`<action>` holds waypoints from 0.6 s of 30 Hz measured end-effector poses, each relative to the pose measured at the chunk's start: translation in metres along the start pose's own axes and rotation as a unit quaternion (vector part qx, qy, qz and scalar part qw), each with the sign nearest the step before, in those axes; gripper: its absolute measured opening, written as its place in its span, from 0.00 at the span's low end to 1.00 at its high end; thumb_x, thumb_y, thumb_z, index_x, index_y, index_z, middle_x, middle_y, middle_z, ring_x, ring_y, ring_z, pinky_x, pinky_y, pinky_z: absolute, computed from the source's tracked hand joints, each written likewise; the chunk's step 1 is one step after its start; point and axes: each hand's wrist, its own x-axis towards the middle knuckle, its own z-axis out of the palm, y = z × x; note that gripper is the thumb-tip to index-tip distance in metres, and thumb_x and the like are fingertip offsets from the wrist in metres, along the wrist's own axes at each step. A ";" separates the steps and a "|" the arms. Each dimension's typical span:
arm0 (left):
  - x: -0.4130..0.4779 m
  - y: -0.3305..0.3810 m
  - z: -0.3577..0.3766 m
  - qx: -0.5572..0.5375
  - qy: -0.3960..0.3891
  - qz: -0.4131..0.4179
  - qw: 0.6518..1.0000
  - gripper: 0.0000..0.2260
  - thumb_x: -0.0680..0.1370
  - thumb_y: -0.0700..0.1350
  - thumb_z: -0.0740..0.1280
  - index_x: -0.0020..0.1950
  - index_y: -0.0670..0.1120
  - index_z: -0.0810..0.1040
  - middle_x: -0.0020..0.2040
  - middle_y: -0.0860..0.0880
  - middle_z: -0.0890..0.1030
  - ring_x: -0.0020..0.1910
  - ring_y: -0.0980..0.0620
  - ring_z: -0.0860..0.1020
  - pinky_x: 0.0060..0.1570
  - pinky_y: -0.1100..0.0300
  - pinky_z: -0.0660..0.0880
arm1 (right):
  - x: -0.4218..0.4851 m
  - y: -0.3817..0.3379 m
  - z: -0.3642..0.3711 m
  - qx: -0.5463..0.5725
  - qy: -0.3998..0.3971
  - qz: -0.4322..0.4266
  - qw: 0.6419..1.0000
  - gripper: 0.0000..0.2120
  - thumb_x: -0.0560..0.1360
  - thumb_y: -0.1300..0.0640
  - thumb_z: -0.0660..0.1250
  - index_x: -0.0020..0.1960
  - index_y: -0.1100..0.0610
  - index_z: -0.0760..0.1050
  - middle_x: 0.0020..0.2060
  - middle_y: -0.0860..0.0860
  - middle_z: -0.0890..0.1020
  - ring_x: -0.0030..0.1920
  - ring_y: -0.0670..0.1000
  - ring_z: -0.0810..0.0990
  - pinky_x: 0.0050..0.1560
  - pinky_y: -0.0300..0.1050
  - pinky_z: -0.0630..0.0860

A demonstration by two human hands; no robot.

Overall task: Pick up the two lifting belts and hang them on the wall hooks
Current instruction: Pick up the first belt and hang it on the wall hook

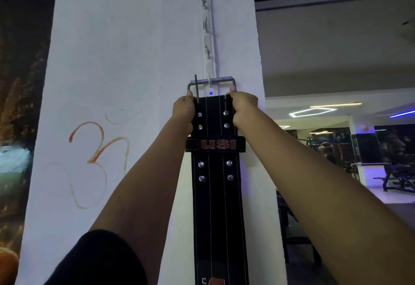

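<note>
A black lifting belt (216,195) with white stitching, silver rivets and a red "USI" loop hangs down flat against a white pillar. Its metal buckle (212,82) sits over the lowest hook (209,80) of a vertical white hook rail (208,37). My left hand (183,112) grips the belt's top left edge just under the buckle. My right hand (242,107) grips the top right edge. The three hooks above it on the rail are bare. Only this one belt is in view.
The white pillar (112,71) carries an orange painted symbol at the left. A dark mural wall lies to the far left. Gym benches and machines (395,179) stand in the room to the right, under ceiling light strips.
</note>
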 end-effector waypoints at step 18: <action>-0.089 -0.052 -0.044 0.065 -0.065 -0.039 0.995 0.26 0.74 0.59 0.66 0.63 0.42 0.73 0.54 0.45 0.81 0.44 0.48 0.80 0.40 0.56 0.77 | -0.063 0.072 -0.054 -0.042 -0.018 -0.024 0.999 0.30 0.71 0.47 0.70 0.57 0.73 0.73 0.61 0.68 0.76 0.56 0.66 0.80 0.62 0.62 0.74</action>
